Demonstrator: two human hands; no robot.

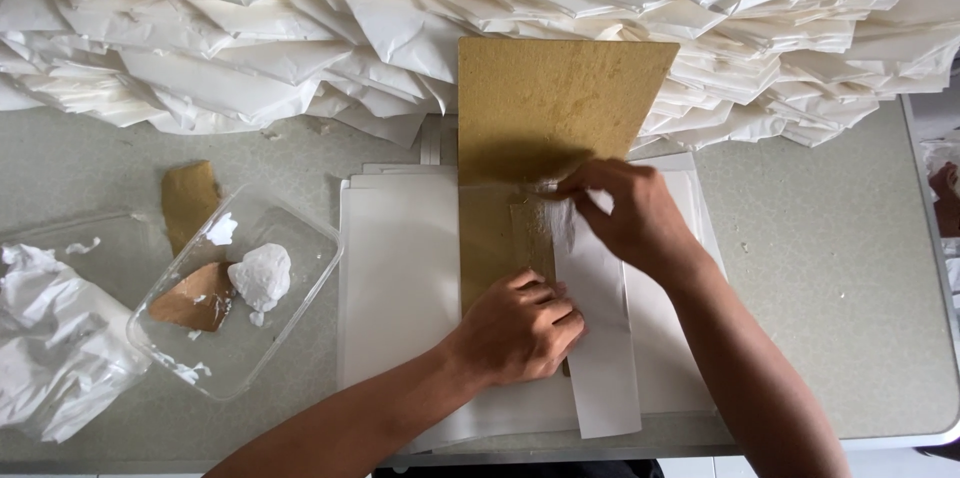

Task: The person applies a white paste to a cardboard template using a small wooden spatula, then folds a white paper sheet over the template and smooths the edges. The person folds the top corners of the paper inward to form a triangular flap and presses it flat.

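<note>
Two hands work the same narrow fold of white paper [600,338] at the middle of the counter [830,268]. The left hand [520,328] is loosely curled, knuckles up, with its fingertips pressed flat on the near part of the strip against the edge of the tan board [545,98]; it grips nothing, only pins. The right hand [625,213] reaches across farther up, fingers drawn together and pinching or pressing the upper end of the strip where it meets the board. To do this fold well, I judge the left hand should keep firm, even pressure so the sheet cannot slide, while the right runs along the crease against the board's straight edge, smoothing from one end to the other to avoid wrinkles. The strip lies on a stack of white sheets [400,278] beneath the board. To the left sits a clear plastic tray [300,283] holding a lump of white paste [262,275] and a brown card scrap [195,300]; beyond, a heap of folded white paper pieces [250,28] fills the back.
</note>
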